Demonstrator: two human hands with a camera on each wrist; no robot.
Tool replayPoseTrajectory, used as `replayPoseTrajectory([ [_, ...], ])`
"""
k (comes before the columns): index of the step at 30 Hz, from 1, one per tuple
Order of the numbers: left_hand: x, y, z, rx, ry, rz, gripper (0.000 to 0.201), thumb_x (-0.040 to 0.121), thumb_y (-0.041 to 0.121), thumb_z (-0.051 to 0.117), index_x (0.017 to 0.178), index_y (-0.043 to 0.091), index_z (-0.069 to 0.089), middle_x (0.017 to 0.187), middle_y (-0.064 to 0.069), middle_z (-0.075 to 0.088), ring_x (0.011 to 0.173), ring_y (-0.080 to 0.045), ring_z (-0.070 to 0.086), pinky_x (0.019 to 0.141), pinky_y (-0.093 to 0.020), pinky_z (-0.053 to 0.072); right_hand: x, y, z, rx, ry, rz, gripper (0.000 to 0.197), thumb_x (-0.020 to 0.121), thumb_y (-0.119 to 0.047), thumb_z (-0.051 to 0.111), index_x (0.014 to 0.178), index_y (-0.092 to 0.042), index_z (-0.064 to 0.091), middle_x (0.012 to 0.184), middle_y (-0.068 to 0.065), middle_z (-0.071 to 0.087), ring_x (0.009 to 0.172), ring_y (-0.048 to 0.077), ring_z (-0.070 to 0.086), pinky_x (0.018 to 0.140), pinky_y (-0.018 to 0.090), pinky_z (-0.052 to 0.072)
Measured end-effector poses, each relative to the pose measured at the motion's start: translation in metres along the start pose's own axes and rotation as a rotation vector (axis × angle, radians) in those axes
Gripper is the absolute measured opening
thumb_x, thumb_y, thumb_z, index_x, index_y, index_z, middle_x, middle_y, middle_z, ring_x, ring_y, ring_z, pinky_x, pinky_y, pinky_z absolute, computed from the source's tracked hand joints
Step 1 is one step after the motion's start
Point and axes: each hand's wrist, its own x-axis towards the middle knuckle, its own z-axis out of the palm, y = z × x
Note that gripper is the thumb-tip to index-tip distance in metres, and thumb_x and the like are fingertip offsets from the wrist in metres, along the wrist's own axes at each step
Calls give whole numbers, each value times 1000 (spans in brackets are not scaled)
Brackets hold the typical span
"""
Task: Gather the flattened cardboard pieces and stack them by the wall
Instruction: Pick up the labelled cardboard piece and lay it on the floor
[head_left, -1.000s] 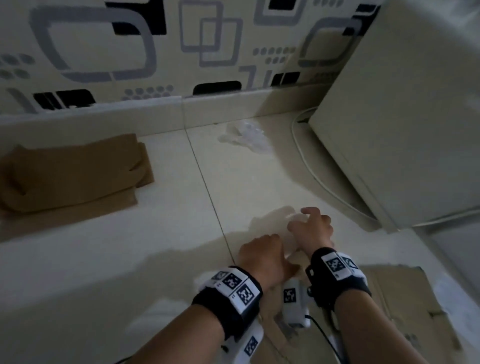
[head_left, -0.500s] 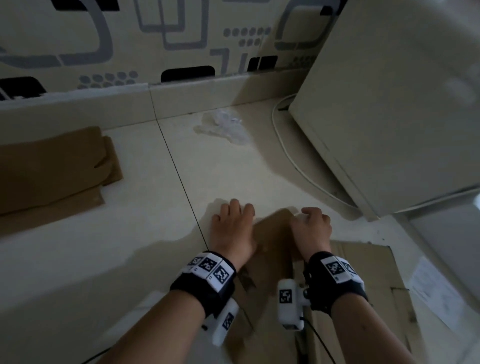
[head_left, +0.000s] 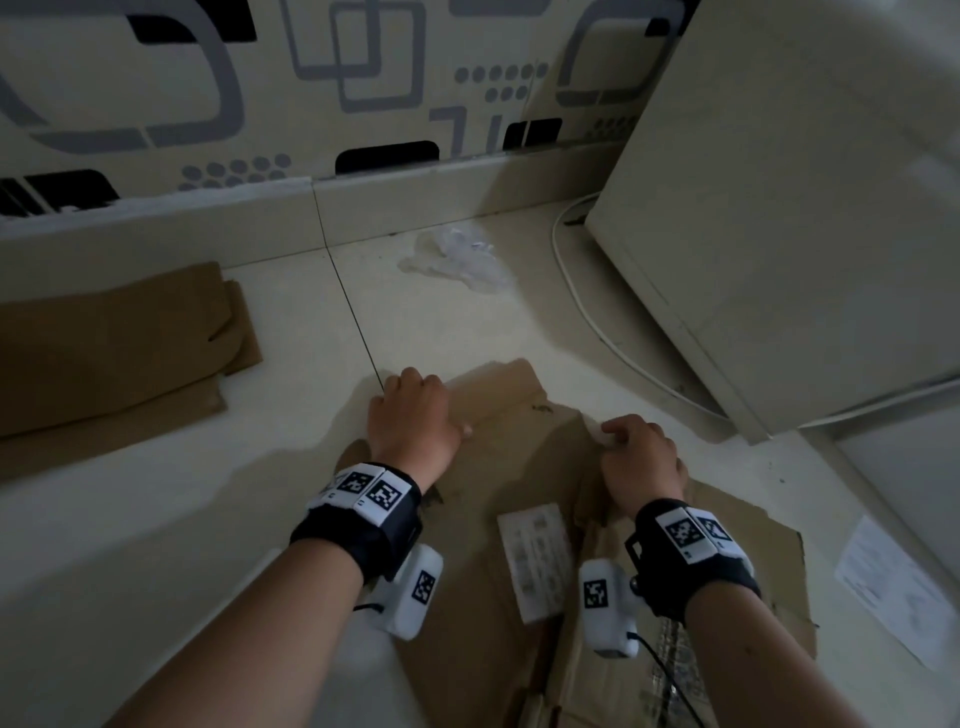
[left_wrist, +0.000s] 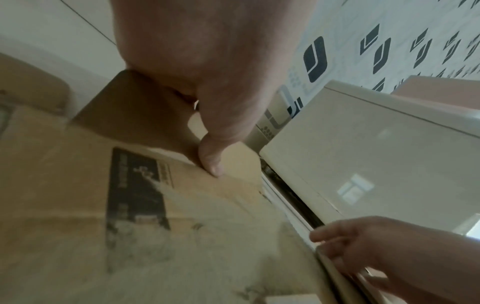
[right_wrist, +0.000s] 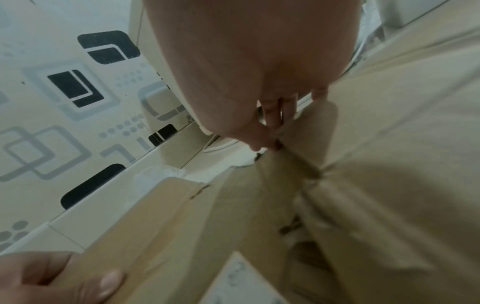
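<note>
A flattened brown cardboard piece (head_left: 519, 415) with a white label (head_left: 535, 561) lies on the floor under my forearms. My left hand (head_left: 410, 415) grips its far left flap, thumb (left_wrist: 210, 162) on top and fingers curled under the edge. My right hand (head_left: 639, 457) pinches a raised fold of the same cardboard (right_wrist: 376, 164) at its far right, with fingertips (right_wrist: 272, 127) closed on the edge. More cardboard (head_left: 748, 551) shows below it on the right. A stack of flattened cardboard (head_left: 114, 338) lies by the wall at the left.
A large white appliance (head_left: 779, 208) stands close on the right, with a white cable (head_left: 587, 322) running along its base. Crumpled clear plastic (head_left: 457, 260) lies near the skirting. A printed paper sheet (head_left: 893, 587) lies on the floor at the right.
My hands have spread apart along the cardboard's far edge. The left hand went from lying flat with straight fingers to curling round the flap. More of the cardboard now shows.
</note>
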Motion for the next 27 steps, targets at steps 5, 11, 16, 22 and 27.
replayPoseTrajectory([
  [5,4,-27,-31,-38,132,-77,39,101,45,57,121,12,51,104,-9,71,93,-33,69,70,-36,47,-2,0,0,107,26,-7,53,89,-1,49,138,-19,55,143,11,53,131,35,50,114,48,36],
  [11,5,-68,-61,-223,274,-139,33,97,44,60,117,18,52,95,-5,71,84,-31,69,73,-41,56,-3,-17,0,187,34,86,54,99,-41,45,146,-15,44,148,12,51,131,37,52,111,49,38],
  [16,10,-96,-77,-867,337,-289,65,82,50,69,135,16,52,129,-4,64,116,-29,63,101,-50,52,-1,-30,1,131,-70,97,61,95,-63,43,123,-15,66,120,10,65,110,32,58,111,50,37],
  [22,6,-100,-80,-1061,378,-343,87,83,50,74,155,12,42,156,-10,50,141,-32,48,116,-46,39,-10,-45,19,539,-82,-3,34,89,-52,61,101,-22,71,108,5,73,100,26,67,99,49,51],
  [27,-7,-116,-83,-1125,430,-315,17,95,29,70,109,22,66,105,3,71,96,-16,68,93,-43,56,-15,-58,26,826,-46,-54,19,100,-25,61,114,-12,57,99,6,69,88,24,64,80,41,55],
])
